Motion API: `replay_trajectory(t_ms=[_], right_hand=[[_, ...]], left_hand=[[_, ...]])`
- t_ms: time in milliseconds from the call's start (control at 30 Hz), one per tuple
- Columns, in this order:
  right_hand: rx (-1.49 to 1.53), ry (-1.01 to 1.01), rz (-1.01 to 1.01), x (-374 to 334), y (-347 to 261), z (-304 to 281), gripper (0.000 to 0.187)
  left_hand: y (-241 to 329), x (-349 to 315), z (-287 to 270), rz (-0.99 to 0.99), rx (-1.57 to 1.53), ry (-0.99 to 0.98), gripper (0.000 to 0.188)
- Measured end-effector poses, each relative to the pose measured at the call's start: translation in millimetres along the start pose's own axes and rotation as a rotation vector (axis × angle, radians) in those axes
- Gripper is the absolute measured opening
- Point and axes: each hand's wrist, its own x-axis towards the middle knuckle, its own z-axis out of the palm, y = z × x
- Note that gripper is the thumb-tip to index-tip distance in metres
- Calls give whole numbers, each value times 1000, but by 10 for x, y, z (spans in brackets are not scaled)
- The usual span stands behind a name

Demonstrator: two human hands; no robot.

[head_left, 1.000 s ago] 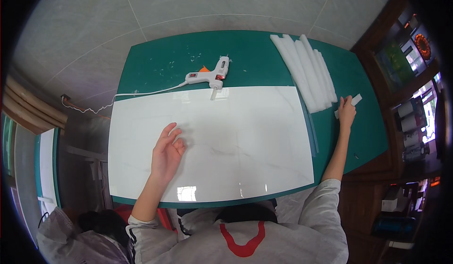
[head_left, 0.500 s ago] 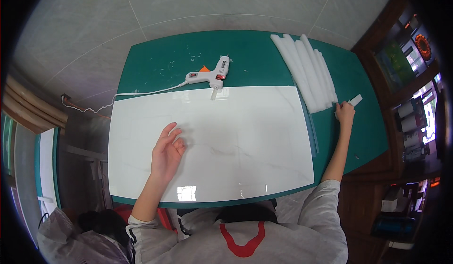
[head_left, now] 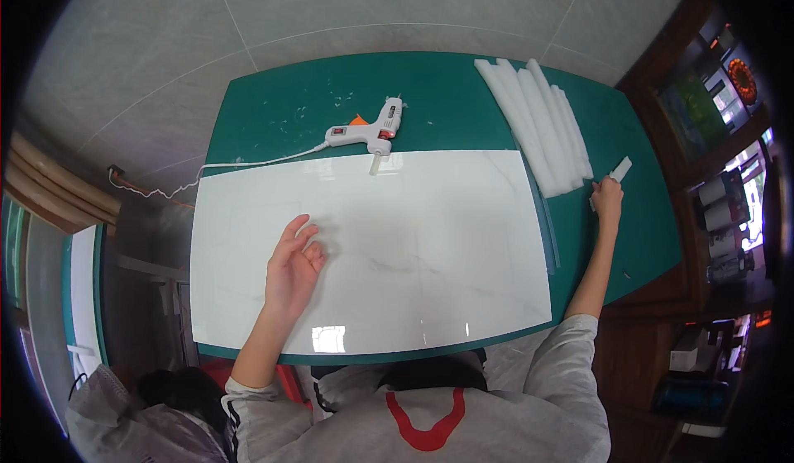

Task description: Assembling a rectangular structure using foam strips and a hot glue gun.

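Note:
My right hand (head_left: 608, 198) is closed around a slim white bar-shaped object (head_left: 622, 168) at the right side of the green table. One flat end points up and to the right past my fingers, and a small bit shows below them. Its exact kind I cannot make out. Just left of that hand lies a bundle of white foam strips (head_left: 538, 128). My left hand (head_left: 294, 269) is over the left half of a glossy white marble-patterned board (head_left: 413, 215), its fingers loosely bent and apart, with nothing in them.
A white hot glue gun (head_left: 368, 128) with an orange trigger lies at the board's far edge, its cord (head_left: 265, 163) running left to the wall. The green tabletop (head_left: 447, 91) meets a grey tiled wall. Dark wooden shelving (head_left: 662, 298) stands close on the right.
My right hand has shifted very slightly, and the white bar-shaped object in it has tilted steeper. My left hand stays in the same place.

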Motion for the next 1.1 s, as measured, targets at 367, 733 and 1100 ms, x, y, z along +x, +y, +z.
replay_trajectory(t_ms=[367,733,1100], right_hand=[[-37,21,48,5,-2,10,22],[-7,165,65,-22,-77,-26,22],[-14,136,106,-46,-148,20,21]], left_hand=[[4,-3,14,5,-10,32,33],[27,-29,-31,5,5,-19,35],[13,-17,-14,-3,12,-22,36]])
